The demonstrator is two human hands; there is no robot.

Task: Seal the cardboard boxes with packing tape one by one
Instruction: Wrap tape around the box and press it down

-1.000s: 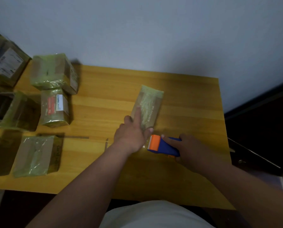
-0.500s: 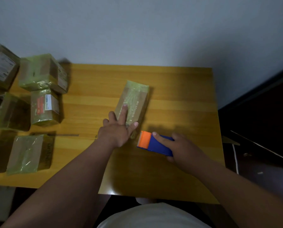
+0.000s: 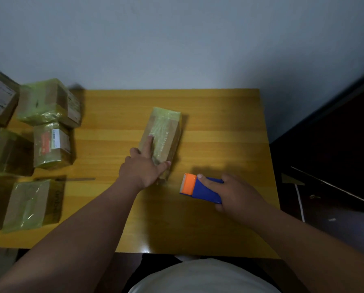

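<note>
Yellow wooden table (image 3: 219, 123) at centre frame: left hand (image 3: 144, 168) presses straight fingers on the taped box (image 3: 166, 132); lower right, right hand (image 3: 238, 193) grips the blue tape dispenser (image 3: 200, 189).

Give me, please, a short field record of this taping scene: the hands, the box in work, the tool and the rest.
left hand: fingers flat on the box, pressing the tape down
right hand: grips the dispenser
box: lies mid table, tape strip along its top
dispenser: blue, orange head, beside the box, apart from it
table: yellow wood, against the wall
other boxes: taped, grouped at the table's left side
</note>
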